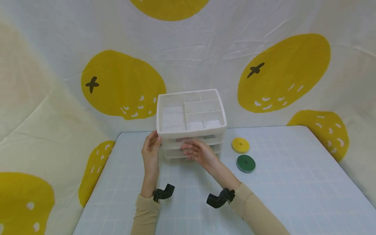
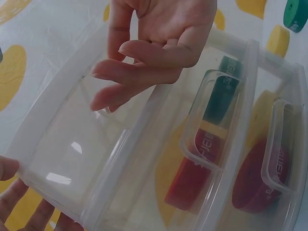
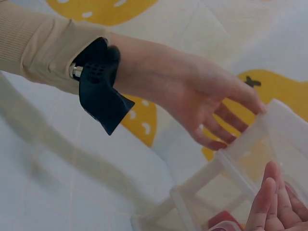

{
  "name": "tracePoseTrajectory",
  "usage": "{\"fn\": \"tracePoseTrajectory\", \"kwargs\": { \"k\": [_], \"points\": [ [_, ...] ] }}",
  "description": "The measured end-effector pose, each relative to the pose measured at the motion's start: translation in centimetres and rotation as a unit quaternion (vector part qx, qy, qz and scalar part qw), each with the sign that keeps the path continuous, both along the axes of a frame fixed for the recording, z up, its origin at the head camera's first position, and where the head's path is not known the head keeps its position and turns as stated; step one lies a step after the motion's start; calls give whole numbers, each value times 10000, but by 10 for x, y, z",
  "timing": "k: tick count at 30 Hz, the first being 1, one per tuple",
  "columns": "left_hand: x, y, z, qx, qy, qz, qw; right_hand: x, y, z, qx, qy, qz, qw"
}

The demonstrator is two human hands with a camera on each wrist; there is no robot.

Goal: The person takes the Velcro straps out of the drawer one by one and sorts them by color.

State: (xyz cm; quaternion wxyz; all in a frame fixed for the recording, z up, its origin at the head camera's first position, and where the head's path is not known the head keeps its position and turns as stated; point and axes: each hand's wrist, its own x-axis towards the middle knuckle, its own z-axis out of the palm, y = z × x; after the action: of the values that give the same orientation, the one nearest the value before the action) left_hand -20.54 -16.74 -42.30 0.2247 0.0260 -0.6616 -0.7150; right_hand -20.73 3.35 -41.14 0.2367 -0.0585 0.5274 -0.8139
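Observation:
A white drawer unit (image 1: 192, 133) with clear drawers stands against the patterned cloth, its lid divided into compartments. My left hand (image 1: 151, 148) touches its left side, the thumb near the front corner and the fingers along the side. Before the drawer fronts is my right hand (image 1: 202, 155), palm turned inward, fingers loosely bent and holding nothing. Through the drawers in the left wrist view show a green tape roll-like disc (image 2: 222, 94), a red one (image 2: 192, 180), and, in the drawer below, another red disc (image 2: 252, 185) beside a yellow one (image 2: 262, 113).
A yellow disc (image 1: 240, 145) and a green disc (image 1: 245, 163) lie on the table to the right of the unit. The light blue checked tabletop (image 1: 293, 182) spreads around. White cloth (image 1: 202, 58) with yellow fruit shapes hangs behind and at the sides.

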Motion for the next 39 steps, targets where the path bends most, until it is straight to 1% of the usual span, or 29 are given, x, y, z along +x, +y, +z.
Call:
{"fn": "tracePoseTrajectory", "kwargs": {
  "k": [6, 12, 17, 24, 27, 31, 35, 39],
  "points": [
    [0, 0, -1, 33, 31, -27, 10000, 1, 1, 0, -32, -123, -31, 9999],
    [1, -1, -1, 7, -37, -1, 10000, 7, 5, -5, 273, -245, -70, 9993],
    [2, -1, -1, 4, -36, 10, 10000, 13, 8, -18, 467, -280, 46, 9985],
    [2, 0, -1, -16, -5, -28, 10000, 17, 10, -40, 431, -428, 149, 9980],
    [2, 0, -2, -25, 25, -64, 10000, 17, 11, -48, 432, -395, 202, 9981],
    [2, 0, -1, -31, 32, -83, 10000, 14, 11, -54, 448, -507, 112, 9976],
    [2, 1, 0, -46, 17, -47, 10000, 9, 9, -57, 361, -668, -44, 9971],
    [1, 1, 0, -22, 30, -24, 10000, 5, 7, -57, 169, -746, -116, 9970]
  ]
}}
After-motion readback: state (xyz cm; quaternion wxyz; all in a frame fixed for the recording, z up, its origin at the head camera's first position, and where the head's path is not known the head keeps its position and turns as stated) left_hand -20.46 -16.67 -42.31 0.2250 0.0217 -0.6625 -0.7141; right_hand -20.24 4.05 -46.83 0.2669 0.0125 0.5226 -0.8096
